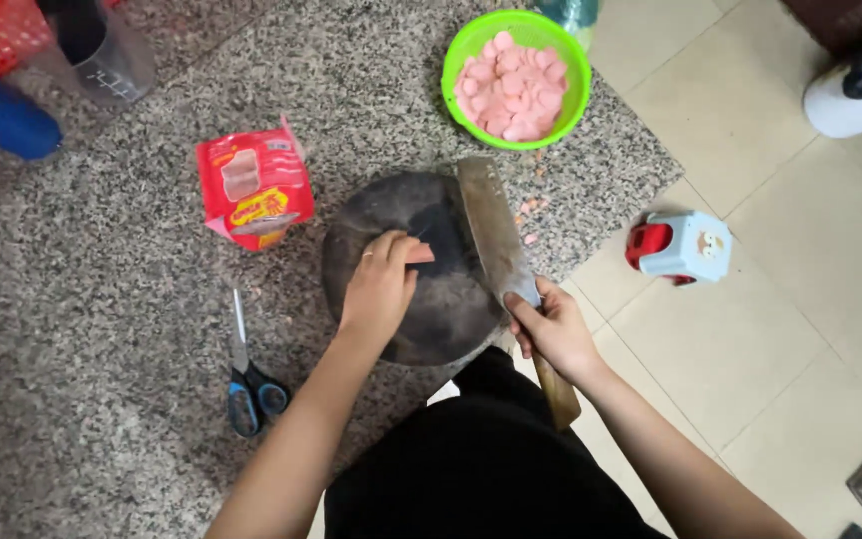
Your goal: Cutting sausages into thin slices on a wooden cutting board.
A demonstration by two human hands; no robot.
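Nearest the lens were your own forearms and the dark cloth over your lap, and from there your right hand [554, 329] closed round the wooden handle of the cleaver [496, 235]. Its broad, dull steel blade ran up and away from you, its long axis nearly upright in the view and leaning a little left, lying over the right part of the chopping block [401, 215]. Your left hand [381, 284] rested on that block, fingers curled down on a small pink piece of sausage [420, 254], which lay just left of the blade; that hand was the nearer one to it. The block was round, dark and worn, set on a speckled granite slab [102, 299]. Beyond it stood a green plastic bowl [461, 60] full of pink slices. To the left lay a torn red packet [254, 187] and blue-handled scissors [246, 374]. On the pale tiles to the right sat a small light-blue stool [690, 245].
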